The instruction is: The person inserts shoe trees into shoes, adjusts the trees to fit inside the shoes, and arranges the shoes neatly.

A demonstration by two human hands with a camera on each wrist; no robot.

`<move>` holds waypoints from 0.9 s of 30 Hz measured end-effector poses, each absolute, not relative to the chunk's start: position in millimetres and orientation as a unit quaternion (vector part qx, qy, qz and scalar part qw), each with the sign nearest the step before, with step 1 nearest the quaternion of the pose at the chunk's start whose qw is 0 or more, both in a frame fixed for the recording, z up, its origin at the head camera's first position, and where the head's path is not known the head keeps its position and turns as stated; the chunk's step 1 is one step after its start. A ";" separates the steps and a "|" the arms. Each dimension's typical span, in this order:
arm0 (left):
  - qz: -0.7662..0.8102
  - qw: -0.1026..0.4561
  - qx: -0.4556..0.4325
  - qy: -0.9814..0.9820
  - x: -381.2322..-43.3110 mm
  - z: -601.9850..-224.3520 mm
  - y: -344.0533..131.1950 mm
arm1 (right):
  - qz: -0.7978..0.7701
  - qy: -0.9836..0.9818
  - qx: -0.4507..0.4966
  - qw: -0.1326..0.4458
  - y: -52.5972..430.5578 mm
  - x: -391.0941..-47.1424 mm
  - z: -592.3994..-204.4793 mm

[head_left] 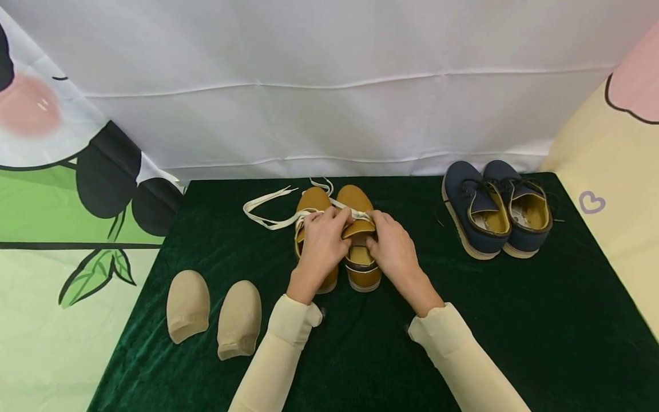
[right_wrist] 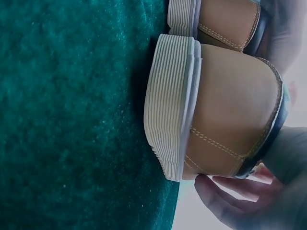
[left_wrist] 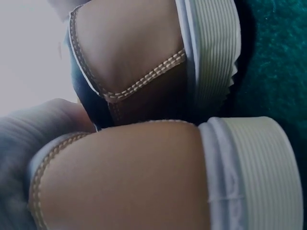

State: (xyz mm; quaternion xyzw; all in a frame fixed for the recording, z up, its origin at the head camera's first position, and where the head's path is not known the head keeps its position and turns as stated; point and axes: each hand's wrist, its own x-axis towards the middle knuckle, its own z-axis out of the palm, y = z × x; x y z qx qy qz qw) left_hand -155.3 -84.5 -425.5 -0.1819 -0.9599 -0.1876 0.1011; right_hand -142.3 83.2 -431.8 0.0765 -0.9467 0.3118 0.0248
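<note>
A pair of tan lace-up shoes stands side by side, toes pointing away. My left hand [head_left: 321, 243] reaches over the left tan shoe [head_left: 313, 199] and grips the right tan shoe [head_left: 355, 197] near its tongue [head_left: 358, 229]. From the other side my right hand [head_left: 393, 246] holds that same shoe, thumb at the opening and fingers along the outer side. White laces [head_left: 273, 223] trail loosely from the left shoe; a white lace also crosses the right one. Both wrist views show the stitched heels and ribbed pale soles [right_wrist: 168, 105] on the green cloth.
Two beige shoe inserts [head_left: 187, 306] lie at the front left of the green cloth [head_left: 515, 332]. At the back right stands a pair of navy shoes [head_left: 476, 212] with dark laces. A white curtain [head_left: 329, 126] hangs along the back edge.
</note>
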 end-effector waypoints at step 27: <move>-0.149 0.110 -0.175 -0.967 -150.0 -423.7 -79.8 | 0.312 -0.947 0.054 0.050 82.6 -140.0 -439.0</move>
